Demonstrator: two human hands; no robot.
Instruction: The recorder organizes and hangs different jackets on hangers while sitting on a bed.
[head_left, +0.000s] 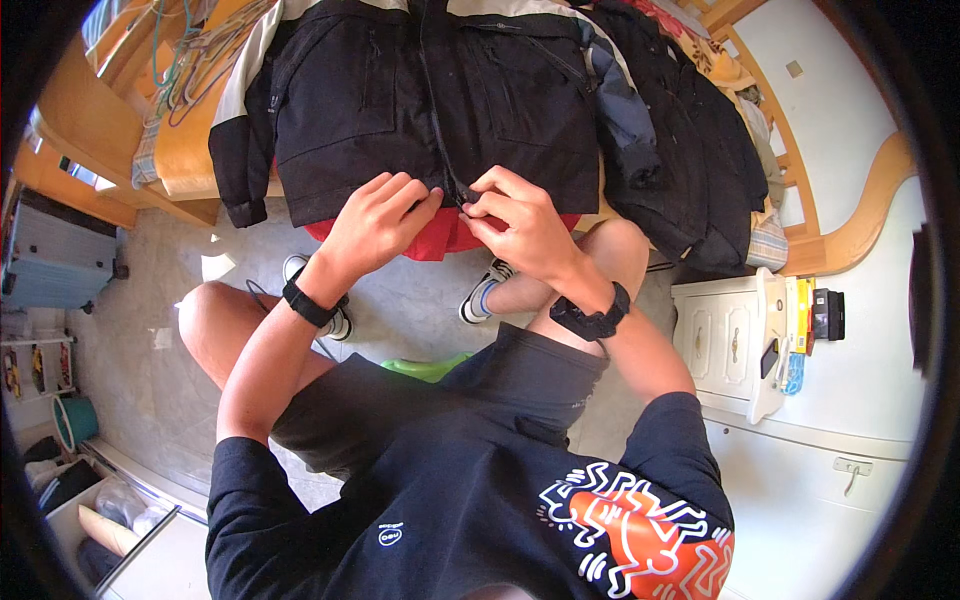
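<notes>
A black jacket (345, 97) with white shoulders lies spread over the bed's edge, its front zipper (437, 112) running down the middle. A red layer (431, 238) shows beneath its hem. My left hand (384, 217) is at the hem just left of the zipper, its thumb and fingertips pinched on the jacket's edge. My right hand (517, 221) pinches the dark front edge at the zipper's bottom end, close to the left fingertips. The exact zipper parts between my fingers are too small to tell. Both wrists wear black bands.
More black clothing (694, 150) lies on the bed at the right. Clothes hangers (199, 64) are piled at the upper left. A white cabinet (720, 337) stands on the right, and a suitcase (64, 251) on the left. A green stool (427, 367) is beneath me.
</notes>
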